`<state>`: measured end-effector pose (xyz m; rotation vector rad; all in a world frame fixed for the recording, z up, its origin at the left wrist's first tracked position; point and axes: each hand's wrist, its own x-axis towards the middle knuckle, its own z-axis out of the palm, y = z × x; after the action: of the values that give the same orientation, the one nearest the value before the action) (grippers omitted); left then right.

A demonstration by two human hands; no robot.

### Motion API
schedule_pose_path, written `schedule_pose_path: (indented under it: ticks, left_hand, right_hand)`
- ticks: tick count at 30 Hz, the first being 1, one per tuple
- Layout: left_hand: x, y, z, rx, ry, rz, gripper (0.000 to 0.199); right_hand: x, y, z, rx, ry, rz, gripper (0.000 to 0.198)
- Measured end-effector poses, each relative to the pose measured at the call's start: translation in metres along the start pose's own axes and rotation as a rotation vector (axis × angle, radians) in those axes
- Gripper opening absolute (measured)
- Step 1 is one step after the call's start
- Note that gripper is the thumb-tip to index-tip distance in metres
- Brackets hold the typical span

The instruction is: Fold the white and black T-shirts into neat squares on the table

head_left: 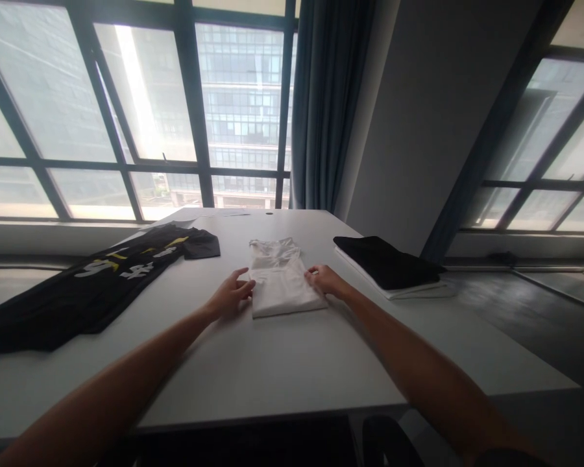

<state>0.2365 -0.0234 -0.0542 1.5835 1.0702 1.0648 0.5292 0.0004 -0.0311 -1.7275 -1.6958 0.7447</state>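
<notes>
One white garment [282, 285], one printed black shirt [102, 292] to its left and one black-topped folded stack [387, 263] to its right lie on one white table [253, 370]. The white garment, mid-table, is a creased, flat-folded rectangle, bunched at its far end; one right hand [324, 279] pinches its right edge, one left hand [231, 293] is at its left, fingers parted

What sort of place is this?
Probably an office or similar workroom, several floors up: large framed windows face a glass-fronted building, a long curtain hangs beside them, and the white table looks like an office desk.
</notes>
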Motion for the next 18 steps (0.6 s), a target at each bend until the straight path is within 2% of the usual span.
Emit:
schedule_pose_path:
  ticks: [3,6,9,14,16,18]
  left_hand:
    - [-0.003,-0.005,0.002,0.255,-0.060,0.070,0.067]
    - [-0.009,-0.001,0.006,0.532,-0.062,0.114,0.047]
    - [-0.012,0.005,0.008,0.666,-0.024,0.130,0.042]
    - [-0.016,0.009,0.006,0.829,-0.036,0.140,0.037]
    - [-0.019,0.013,0.009,0.937,-0.012,0.209,0.038]
    - [-0.020,0.019,0.016,1.031,0.010,0.304,0.041]
  right_hand:
    - [-0.001,0.002,-0.002,-0.048,-0.028,-0.043,0.046]
    - [-0.003,0.002,-0.006,-0.154,-0.045,-0.156,0.038]
    - [-0.005,-0.001,-0.009,-0.275,-0.041,-0.221,0.032]
    - [-0.016,-0.012,-0.016,-0.535,-0.111,-0.150,0.038]
    - [-0.023,-0.018,-0.017,-0.659,-0.098,-0.099,0.038]
    - [-0.029,-0.023,-0.014,-0.730,-0.031,-0.119,0.037]
